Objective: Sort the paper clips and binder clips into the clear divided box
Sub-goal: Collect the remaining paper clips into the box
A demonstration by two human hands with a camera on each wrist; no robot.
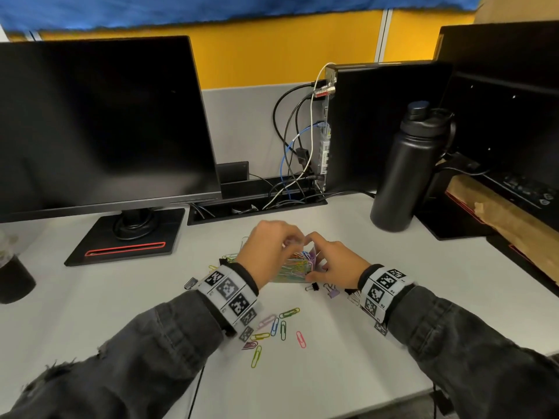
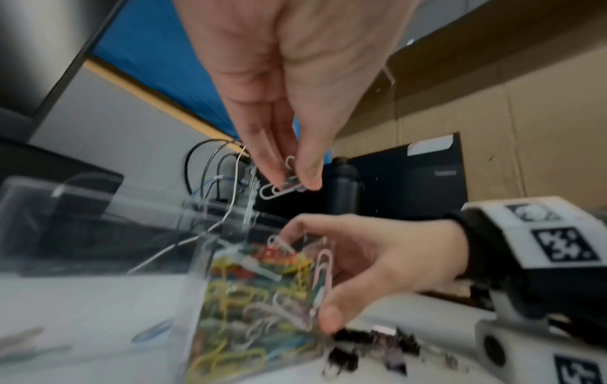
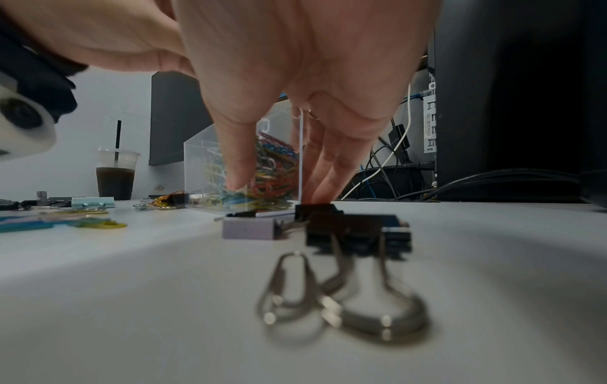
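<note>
While your left hand [image 2: 279, 85] pinches a white paper clip [image 2: 279, 191] above the clear divided box [image 2: 197, 272], your right hand [image 2: 371, 265] grips the box's side wall.

Left fingers [image 2: 262, 161] clamped on that clip; right fingers [image 3: 331, 166] and thumb curled round the wall. Under them one compartment is heaped with paper clips, so that part's well along. Left to do: loose paper clips [image 1: 278, 328] on the bench [image 1: 393, 297] nearer you than the fingers, binder clips [image 3: 354, 228] just beside the right fingers. Binder-clip compartment: can't tell.
</note>
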